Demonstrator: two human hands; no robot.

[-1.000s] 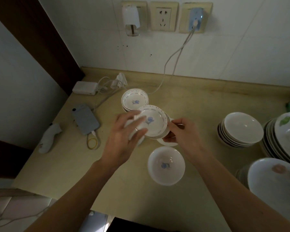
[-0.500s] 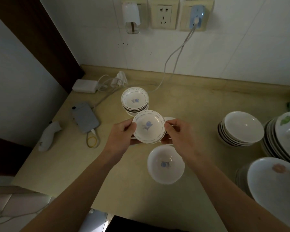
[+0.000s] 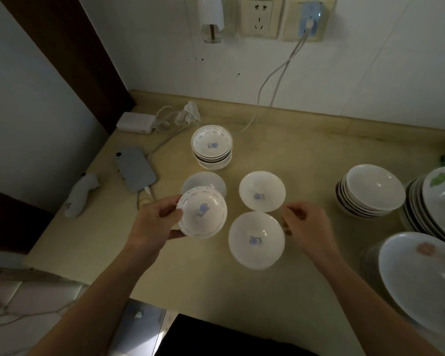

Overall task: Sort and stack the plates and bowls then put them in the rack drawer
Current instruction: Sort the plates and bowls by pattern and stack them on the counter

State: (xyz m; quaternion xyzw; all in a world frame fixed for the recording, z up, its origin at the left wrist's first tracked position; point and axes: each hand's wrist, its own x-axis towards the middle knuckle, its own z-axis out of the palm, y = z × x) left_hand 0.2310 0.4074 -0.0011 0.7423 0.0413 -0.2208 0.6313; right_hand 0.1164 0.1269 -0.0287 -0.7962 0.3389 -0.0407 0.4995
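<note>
The left hand (image 3: 154, 224) had its thumb and curled fingers pinching the left rim of a small patterned dish (image 3: 202, 216), lifted and tilted above the counter (image 3: 306, 150). The right hand (image 3: 306, 227) hung with fingers loosely curled, holding nothing, just to the 3 o'clock side of the near bowl (image 3: 256, 240).

Half a second before, both hands had gripped that dish between them; now only the left held it and the right had let go and drawn off toward 3 o'clock. With the dish shifted toward 9 o'clock, a far bowl (image 3: 262, 191) and a plain saucer (image 3: 204, 182) showed on the counter.

Open counter lay toward 12 o'clock up to the wall, and a strip ran between the right hand and the bowl stack (image 3: 372, 191) at 3 o'clock. The counter's front edge fell away at 6 o'clock.

Counted: one held dish, two single bowls with blue marks, one plain saucer, one stack of patterned dishes (image 3: 212, 146) at 12 o'clock, one stack of plain bowls, and two plate piles (image 3: 437, 201) at the right edge, partly cut off. A phone (image 3: 135, 169) lay at 10 o'clock and a white charger (image 3: 136, 123) at 11 o'clock.
</note>
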